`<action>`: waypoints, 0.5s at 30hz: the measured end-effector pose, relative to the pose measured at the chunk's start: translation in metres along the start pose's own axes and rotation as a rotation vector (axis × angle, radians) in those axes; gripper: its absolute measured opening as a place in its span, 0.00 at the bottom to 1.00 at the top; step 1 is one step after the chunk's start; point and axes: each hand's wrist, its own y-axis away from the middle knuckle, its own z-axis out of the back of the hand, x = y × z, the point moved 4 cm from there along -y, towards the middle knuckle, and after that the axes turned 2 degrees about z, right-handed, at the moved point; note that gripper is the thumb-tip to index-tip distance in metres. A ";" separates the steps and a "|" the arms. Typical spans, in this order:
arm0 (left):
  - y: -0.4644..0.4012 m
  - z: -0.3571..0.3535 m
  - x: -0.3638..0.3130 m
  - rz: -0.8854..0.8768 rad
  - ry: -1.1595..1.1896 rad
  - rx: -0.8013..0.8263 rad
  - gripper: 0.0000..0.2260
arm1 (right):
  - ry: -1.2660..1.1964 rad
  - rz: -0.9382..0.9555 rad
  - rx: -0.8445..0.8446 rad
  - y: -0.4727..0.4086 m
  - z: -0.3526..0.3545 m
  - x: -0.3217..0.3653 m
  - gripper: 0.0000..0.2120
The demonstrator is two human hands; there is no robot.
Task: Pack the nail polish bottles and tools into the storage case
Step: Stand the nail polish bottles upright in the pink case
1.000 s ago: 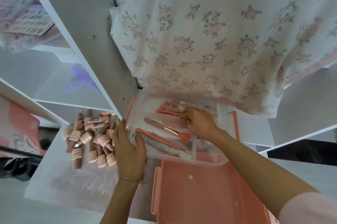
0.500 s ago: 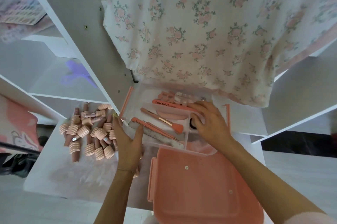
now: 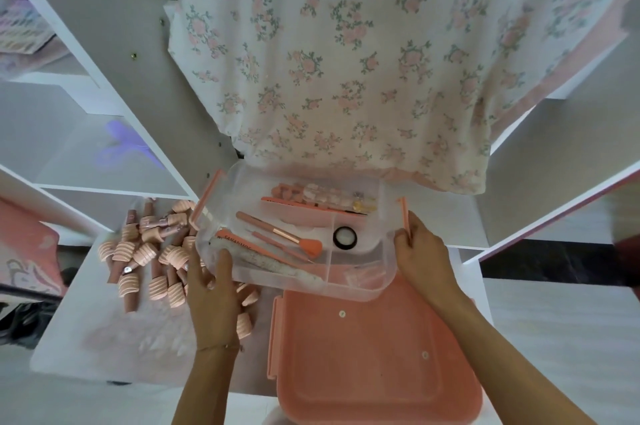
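clear tray (image 3: 388, 253) of tools now lifted at 12 o'clock of pink case (image 3: 374, 355), left hand (image 3: 211, 281) and right hand (image 3: 424, 256) gripping ends; bottles (image 3: 152, 251) unpacked at 9 o'clock.

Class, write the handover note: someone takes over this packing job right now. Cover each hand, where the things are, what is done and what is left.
Left hand grips the clear tool tray at its left edge; right hand grips its right edge by the pink latch.
In the tray: brush, nail file, small round pot, nail tips.
Pink case lies just below the tray.
Done: tools loaded in the tray.
Left: nail polish bottles lie heaped on the white table, unpacked.
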 end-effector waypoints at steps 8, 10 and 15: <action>0.005 -0.008 0.008 0.052 0.112 0.047 0.20 | -0.488 -0.145 0.018 -0.014 -0.006 -0.002 0.21; 0.002 -0.012 0.010 0.042 0.119 0.070 0.20 | -0.454 -0.129 0.004 -0.023 -0.004 0.005 0.21; -0.009 -0.013 0.019 0.111 0.163 0.065 0.18 | -0.433 -0.082 0.042 -0.029 -0.010 0.005 0.16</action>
